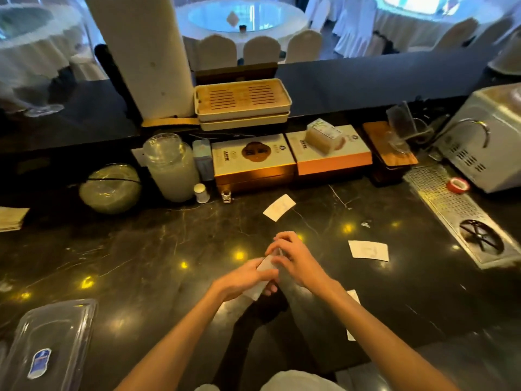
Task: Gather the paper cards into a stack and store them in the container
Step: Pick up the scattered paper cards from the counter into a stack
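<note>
Both hands meet over the middle of the dark marble counter (141,263). My left hand (242,277) grips a small stack of white paper cards (263,268) from below. My right hand (293,259) closes over the stack's top edge. One loose card (279,207) lies farther back on the counter. Another card (368,250) lies to the right of my hands. Beside my right forearm, parts of a card show (353,296) (350,335). A clear plastic container (50,345) with a blue label sits at the near left.
Along the back stand a glass jar (172,167), a round glass bowl (110,187), two flat boxes (253,159), a small shaker (201,193) and stacked trays (242,103). A perforated metal drain tray (456,210) with red tape (459,185) and an appliance (490,136) occupy the right.
</note>
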### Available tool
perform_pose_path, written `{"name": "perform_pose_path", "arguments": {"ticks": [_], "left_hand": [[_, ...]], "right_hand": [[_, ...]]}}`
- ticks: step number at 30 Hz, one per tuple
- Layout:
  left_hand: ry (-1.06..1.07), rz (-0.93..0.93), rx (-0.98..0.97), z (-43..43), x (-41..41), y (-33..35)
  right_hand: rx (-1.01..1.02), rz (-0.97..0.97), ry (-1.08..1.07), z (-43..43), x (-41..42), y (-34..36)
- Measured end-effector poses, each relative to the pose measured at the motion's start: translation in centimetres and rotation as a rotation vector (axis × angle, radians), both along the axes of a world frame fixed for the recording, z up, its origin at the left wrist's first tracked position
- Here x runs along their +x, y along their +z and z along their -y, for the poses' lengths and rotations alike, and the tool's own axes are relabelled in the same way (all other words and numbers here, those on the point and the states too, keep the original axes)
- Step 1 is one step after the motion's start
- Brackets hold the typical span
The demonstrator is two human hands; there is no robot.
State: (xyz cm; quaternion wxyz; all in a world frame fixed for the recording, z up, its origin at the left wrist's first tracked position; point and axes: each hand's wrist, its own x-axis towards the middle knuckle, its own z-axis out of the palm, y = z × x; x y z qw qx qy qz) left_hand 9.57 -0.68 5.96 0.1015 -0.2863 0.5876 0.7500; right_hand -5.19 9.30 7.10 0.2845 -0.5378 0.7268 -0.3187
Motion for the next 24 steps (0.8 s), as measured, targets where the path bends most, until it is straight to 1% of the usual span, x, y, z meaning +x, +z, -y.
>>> {"name": "perform_pose_path", "arguments": {"ticks": [3,6,10,12,13,15,16,17,19,21,23,24], "left_hand": [[0.075,-0.007,0.104,-1.7,-1.5,0.0],[0.126,-0.020,0.137,-3.5,-3.5,0.2],[0.092,-0.007,0.090,-5.3,-6.0,0.1],[0.103,-0.003,0.086,-6.1,-7.1,-0.3],[0.115,-0.002,0.070,-6.6,-7.7,-0.6],[0.158,0.002,0.022,-7.6,-8.9,-1.4],[0.194,0.003,0.011,-8.1,-9.4,-1.8],[0.234,0.003,0.005,-8.4,-9.7,-2.1],[0.311,0.016,-0.001,-9.3,-10.2,-2.9],[0.369,0.037,-0.004,-10.1,-10.5,-3.6],[0.407,0.052,-0.005,-10.8,-10.7,-4.2],[0.424,0.056,-0.007,-11.1,-10.9,-4.5]], "right_hand": [[-0.052,0.150,-0.126,-1.6,-0.9,0.1],[0.022,0.320,-0.256,-3.1,-1.5,0.1],[0.104,0.328,-0.256,-5.3,-3.2,-0.4],[0.096,0.298,-0.248,-6.3,-4.6,-0.3],[0.092,0.279,-0.283,-7.0,-5.5,-0.4],[0.120,0.207,-0.425,-8.6,-7.7,-1.1],[0.176,0.128,-0.496,-9.7,-8.7,-1.9],[0.272,0.022,-0.537,-10.9,-9.6,-2.7],[0.529,-0.153,-0.536,-13.8,-10.6,-4.6],[0.738,-0.197,-0.510,-16.3,-10.2,-6.4],[0.862,-0.215,-0.470,-17.8,-9.0,-8.0],[0.889,-0.216,-0.455,-18.2,-8.4,-8.6]]}}
